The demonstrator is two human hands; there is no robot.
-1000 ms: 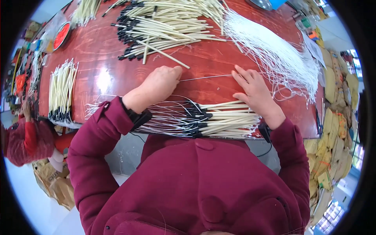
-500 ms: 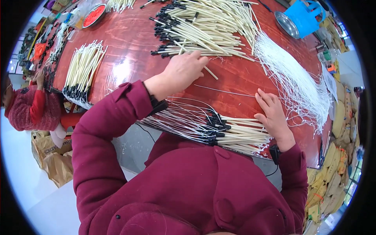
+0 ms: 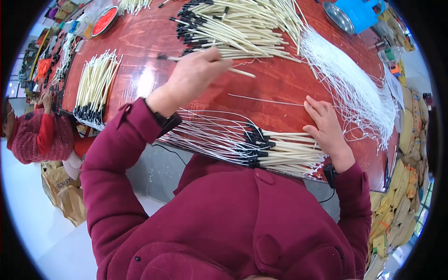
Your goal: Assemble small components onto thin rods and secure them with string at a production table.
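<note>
And here's the left hand (image 3: 193, 74), up over the table (image 3: 270, 81), fingers curled closed around a single stick (image 3: 242, 73)! The stick's dark tip, a little blurred, pokes out on the left of the fist; the pale end shows on the right, just below the big pile of sticks (image 3: 238, 32).

Over to the right hand (image 3: 326, 126): it's open, palm down, fingers spread, gripping nothing. Its fingertips touch the end of a lone white string (image 3: 266, 100), which stretches leftward, nearly straight, across the red tabletop. Whether the fingers press it down, I cannot tell.

Below both hands, right along the near edge, lies a bundle of sticks (image 3: 294, 151), black ends pointing left, with loose white strings (image 3: 210, 135) trailing from them toward the left wrist. Beyond the right hand, what a spread: a thick heap of white strings (image 3: 345, 84) fanning down the table, and farther back a blue jug (image 3: 361, 16) with a round metal dish (image 3: 339, 17) beside it.

Far left, another batch of sticks (image 3: 98, 79) lies with black ends toward the near edge, and past it sits a co-worker (image 3: 44, 135) in red sleeves.
</note>
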